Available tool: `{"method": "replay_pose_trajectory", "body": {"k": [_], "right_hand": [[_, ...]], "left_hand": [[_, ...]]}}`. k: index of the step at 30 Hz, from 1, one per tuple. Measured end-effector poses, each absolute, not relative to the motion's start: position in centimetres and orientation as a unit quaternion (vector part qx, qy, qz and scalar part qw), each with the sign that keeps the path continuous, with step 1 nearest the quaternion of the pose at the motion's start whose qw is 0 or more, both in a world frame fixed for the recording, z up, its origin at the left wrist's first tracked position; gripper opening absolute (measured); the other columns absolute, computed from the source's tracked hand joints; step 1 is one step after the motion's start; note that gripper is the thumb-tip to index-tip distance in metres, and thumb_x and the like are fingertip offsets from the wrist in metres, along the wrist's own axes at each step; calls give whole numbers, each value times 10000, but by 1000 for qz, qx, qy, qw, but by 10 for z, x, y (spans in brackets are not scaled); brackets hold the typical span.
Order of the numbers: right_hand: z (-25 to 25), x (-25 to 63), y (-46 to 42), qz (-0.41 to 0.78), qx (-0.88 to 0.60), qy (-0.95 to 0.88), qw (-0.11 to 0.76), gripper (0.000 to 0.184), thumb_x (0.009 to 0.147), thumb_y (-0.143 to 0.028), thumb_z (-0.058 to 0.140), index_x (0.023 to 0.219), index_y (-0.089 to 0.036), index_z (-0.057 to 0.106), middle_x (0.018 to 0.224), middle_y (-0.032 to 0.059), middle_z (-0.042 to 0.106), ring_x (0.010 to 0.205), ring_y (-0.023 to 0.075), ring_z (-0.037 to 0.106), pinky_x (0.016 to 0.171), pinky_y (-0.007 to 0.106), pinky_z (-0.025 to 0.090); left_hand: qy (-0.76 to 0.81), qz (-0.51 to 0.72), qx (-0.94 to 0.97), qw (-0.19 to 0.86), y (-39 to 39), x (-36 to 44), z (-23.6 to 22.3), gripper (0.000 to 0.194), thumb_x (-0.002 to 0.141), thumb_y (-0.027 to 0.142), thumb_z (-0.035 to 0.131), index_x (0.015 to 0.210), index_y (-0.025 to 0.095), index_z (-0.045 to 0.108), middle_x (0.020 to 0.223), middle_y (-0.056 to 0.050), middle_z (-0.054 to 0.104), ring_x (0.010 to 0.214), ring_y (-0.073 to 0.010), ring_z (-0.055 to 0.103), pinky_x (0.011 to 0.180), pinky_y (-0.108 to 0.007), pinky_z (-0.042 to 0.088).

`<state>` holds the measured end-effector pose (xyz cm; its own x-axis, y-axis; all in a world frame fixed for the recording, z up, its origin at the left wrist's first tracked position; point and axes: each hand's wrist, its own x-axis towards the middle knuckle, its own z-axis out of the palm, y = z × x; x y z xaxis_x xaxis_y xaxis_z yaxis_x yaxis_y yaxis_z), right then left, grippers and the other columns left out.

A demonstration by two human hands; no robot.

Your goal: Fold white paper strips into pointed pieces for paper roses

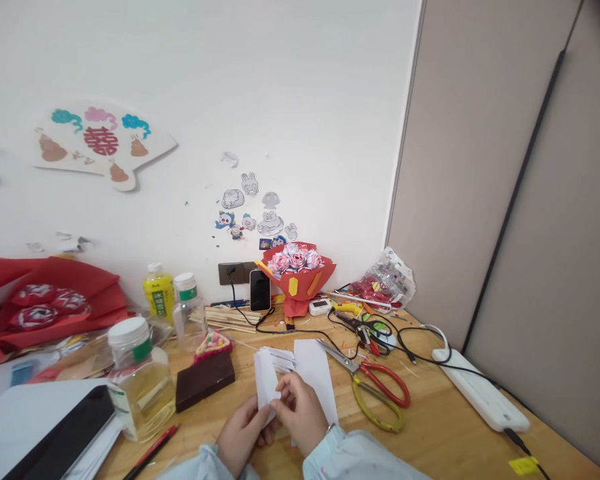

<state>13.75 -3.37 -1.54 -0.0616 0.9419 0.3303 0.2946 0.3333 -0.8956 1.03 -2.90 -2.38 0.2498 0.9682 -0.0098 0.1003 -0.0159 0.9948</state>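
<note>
Both hands meet at a folded strip of white paper [265, 373] over the front middle of the table. My left hand [241, 430] grips its lower end, thumb on top and fingers underneath. My right hand [303, 408] pinches the paper's right edge with thumb and forefinger. Just behind lie several narrow folded paper strips [283, 359]. A flat white sheet [316, 373] lies partly under the right hand. To the right, scissors [375, 390] with one red and one yellow handle loop rest with their blades toward the sheet.
A dark brown box [205, 381], a jar of yellowish liquid [143, 393] and a red pen [153, 450] are on the left. A red paper bouquet [296, 287], a phone [260, 291] and black cables stand or lie at the back. A white power strip [483, 393] lies right.
</note>
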Motion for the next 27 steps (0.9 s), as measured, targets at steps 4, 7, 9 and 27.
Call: {"method": "replay_pose_trajectory", "body": {"k": [4,7,9,27], "right_hand": [[-17,137,-31,339,-475,-641,499,119,616,-131,508,723,-182,493,572,-46,464,532,104,465,494,195,353],[-17,138,-30,348,-462,-640,506,91,621,-128,500,698,-177,501,556,-45,469,534,106,466,492,194,350],[-16,138,-30,356,-453,-640,508,93,629,-135,499,711,-172,521,575,-35,485,563,114,483,511,201,361],[-24,138,-22,370,-470,-632,492,38,605,-177,555,626,-145,559,549,-22,529,535,111,475,511,212,358]], "left_hand": [[452,415,591,524,-27,11,-28,490,521,637,524,597,154,489,432,53,508,372,-77,453,381,-195,339],[449,415,584,534,-28,12,-25,483,507,626,548,594,156,482,444,51,530,370,-71,459,375,-187,331],[456,416,570,542,-28,12,-22,503,470,640,560,584,157,474,430,47,537,350,-72,461,364,-188,330],[469,401,564,549,-30,12,-15,527,448,674,531,547,161,457,390,17,555,320,-82,461,358,-199,329]]}}
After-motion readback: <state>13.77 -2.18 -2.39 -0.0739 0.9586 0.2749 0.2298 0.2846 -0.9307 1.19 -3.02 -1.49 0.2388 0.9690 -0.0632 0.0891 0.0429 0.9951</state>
